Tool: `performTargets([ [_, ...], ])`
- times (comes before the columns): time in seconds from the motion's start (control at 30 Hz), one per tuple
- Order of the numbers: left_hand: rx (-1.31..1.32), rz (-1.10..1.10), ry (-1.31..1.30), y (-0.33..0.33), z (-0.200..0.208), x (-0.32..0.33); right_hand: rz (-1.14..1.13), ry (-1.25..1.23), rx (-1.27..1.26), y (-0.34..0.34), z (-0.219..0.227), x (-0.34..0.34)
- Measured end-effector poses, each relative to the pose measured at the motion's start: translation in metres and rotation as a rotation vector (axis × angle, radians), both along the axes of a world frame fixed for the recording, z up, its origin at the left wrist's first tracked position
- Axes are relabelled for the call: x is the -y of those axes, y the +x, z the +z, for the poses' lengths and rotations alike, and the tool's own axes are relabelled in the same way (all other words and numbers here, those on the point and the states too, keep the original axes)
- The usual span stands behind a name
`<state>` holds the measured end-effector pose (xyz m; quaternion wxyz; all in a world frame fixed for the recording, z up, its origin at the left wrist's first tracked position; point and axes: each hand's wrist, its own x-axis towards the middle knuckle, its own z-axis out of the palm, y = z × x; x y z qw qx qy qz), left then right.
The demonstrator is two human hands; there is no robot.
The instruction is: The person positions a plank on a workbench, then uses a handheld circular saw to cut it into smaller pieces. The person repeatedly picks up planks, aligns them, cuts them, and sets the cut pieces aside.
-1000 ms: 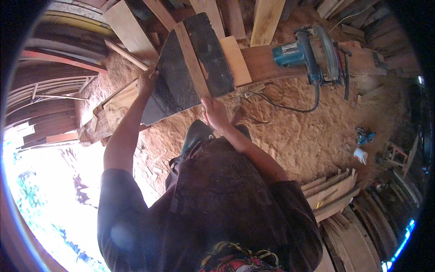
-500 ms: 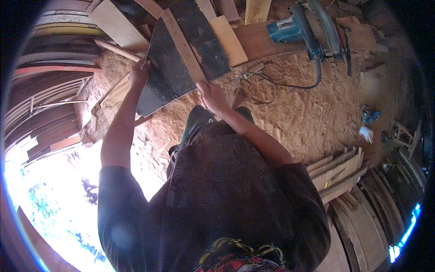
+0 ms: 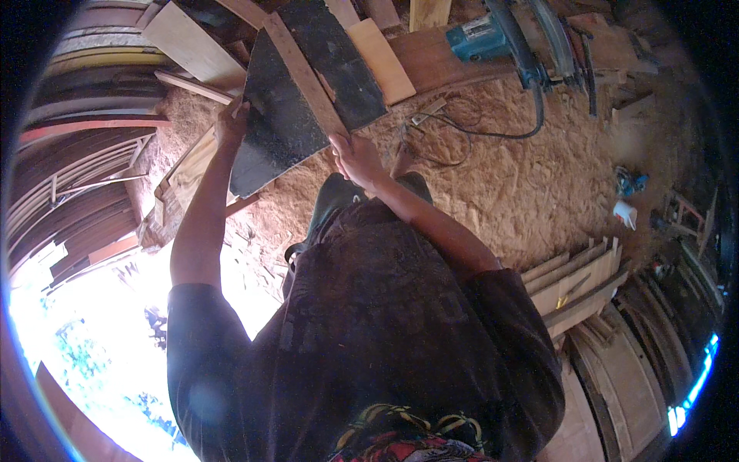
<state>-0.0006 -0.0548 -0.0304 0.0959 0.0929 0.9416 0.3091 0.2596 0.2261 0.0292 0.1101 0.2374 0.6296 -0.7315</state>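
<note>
A black sheet of board [image 3: 269, 123] lies in front of me, its near edge slanting, with dust on its surface. Across it runs a narrow brown wooden strip [image 3: 296, 69]. My left hand [image 3: 232, 123] is closed on the board's left edge, with the fingers partly hidden. At the strip's near end, close to the board's front edge, my right hand [image 3: 358, 160] grips the wood, thumb on top.
A teal power saw [image 3: 481, 38] with a dark cable [image 3: 500, 135] sits at the far right. Pale planks [image 3: 381, 61] lie beyond the board. Sawdust [image 3: 523, 185] covers the ground. Stacked boards [image 3: 573, 289] stand at the right, with a white container [image 3: 624, 214] farther off.
The whole view has shifted slightly, so the board and strip appear a little higher and farther left. Both hands keep their grips; nothing has been let go.
</note>
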Motion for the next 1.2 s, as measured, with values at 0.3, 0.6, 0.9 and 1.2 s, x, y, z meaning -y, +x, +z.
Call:
performTargets([
  [0.3, -0.007, -0.025, 0.048, 0.004, 0.014, -0.006, 0.028, 0.399, -0.502, 0.002, -0.042, 0.006],
  [0.6, -0.027, -0.054, 0.069, 0.005, 0.020, -0.009, 0.061, 0.231, -0.390, 0.003, -0.058, 0.009],
  [0.9, 0.031, 0.026, -0.065, 0.009, 0.014, -0.005, 0.064, 0.284, -0.450, 0.003, -0.066, 0.010],
  [1.2, 0.005, -0.016, -0.046, 0.009, 0.015, -0.003, 0.217, -0.045, -0.101, 0.005, -0.038, -0.002],
])
